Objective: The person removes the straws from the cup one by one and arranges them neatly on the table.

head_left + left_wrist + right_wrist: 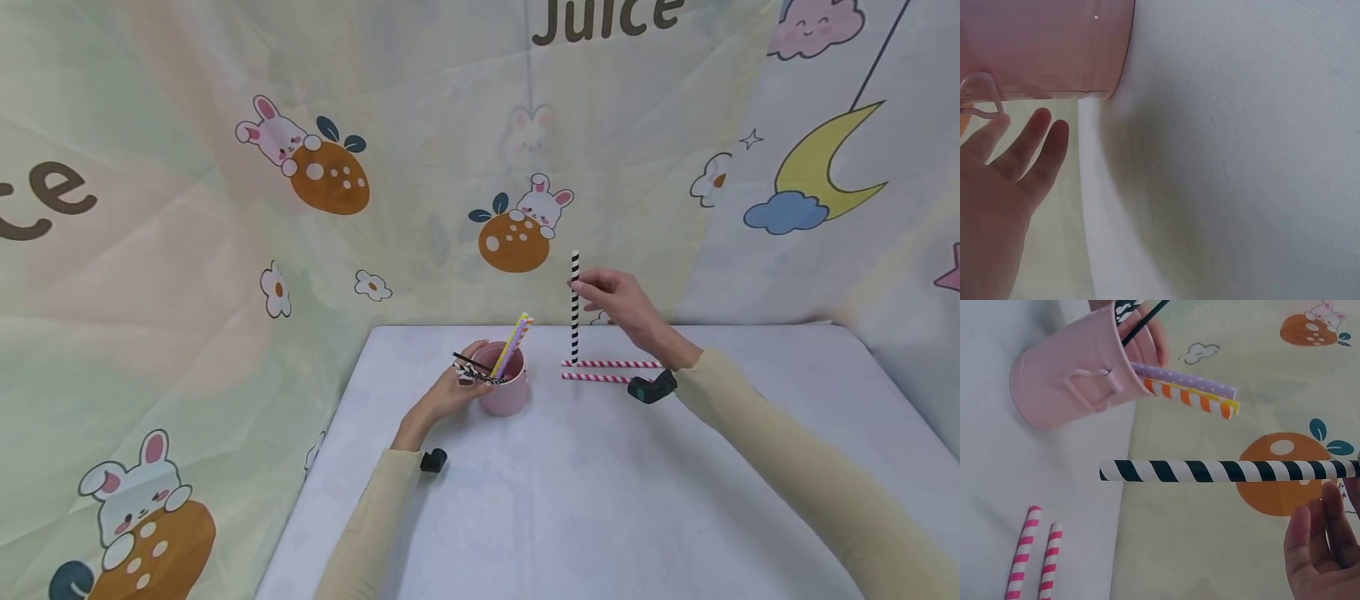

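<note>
My right hand (618,304) pinches a black-and-white striped paper straw (575,321) near its upper end and holds it upright. In the right wrist view the same striped straw (1210,470) stretches out from the fingertips. At the left, my left hand (450,387) holds a small pink bucket (505,402) by the rim. Inside the bucket lean purple dotted (1188,380), yellow, and orange-striped straws (1188,397). Black-patterned straws (1127,309) and a thin black one (1144,324) lie against its other side. The left wrist view shows loosely extended fingers (1044,159) below the bucket's side handle (982,78).
Two pink-and-white striped straws (596,378) lie parallel on the white-covered table (525,500), right of the bucket. Behind the table's back edge hangs a printed cloth (427,167) with rabbits and oranges.
</note>
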Available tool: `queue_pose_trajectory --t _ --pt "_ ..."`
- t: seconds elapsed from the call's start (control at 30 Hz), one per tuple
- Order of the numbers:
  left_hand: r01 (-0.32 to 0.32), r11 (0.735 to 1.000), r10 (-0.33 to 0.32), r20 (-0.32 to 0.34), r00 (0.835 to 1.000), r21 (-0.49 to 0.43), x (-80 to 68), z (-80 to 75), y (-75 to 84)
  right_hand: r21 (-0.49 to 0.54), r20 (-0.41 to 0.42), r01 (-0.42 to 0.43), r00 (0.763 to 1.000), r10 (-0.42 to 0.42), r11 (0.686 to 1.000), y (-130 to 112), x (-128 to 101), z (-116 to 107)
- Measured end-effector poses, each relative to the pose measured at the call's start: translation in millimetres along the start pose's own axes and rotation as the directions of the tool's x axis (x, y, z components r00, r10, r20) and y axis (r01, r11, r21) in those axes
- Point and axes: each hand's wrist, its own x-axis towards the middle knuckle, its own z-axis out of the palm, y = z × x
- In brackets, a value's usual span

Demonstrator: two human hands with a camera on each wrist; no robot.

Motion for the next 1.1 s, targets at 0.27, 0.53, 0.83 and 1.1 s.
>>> queue_pose_trajectory --t 0.27,0.53,0.83,1.1 --pt "0.0 1.0 0.0 0.053 0.999 0.013 -6.2 -6.4 28.4 -0.146 0.093 0.059 0.995 -0.046 0.988 6.5 -7.2 -3.8" --pt "0.008 1.0 -0.01 0.041 0.999 0.027 -6.2 -5.9 28.7 -0.373 0.189 0.14 0.979 -0.073 0.917 9.6 -16.6 3.5" --pt "0.008 1.0 -0.009 0.003 1.0 0.008 1.7 1.3 -3.6 -0.543 0.271 0.166 0.963 -0.016 0.823 28.6 -25.5 9.7" --pt "-0.01 1.0 0.01 -0.035 0.999 -0.006 3.1 4.1 -13.7 -0.699 0.34 0.246 0.94 0.01 0.672 61.4 -34.4 17.2"
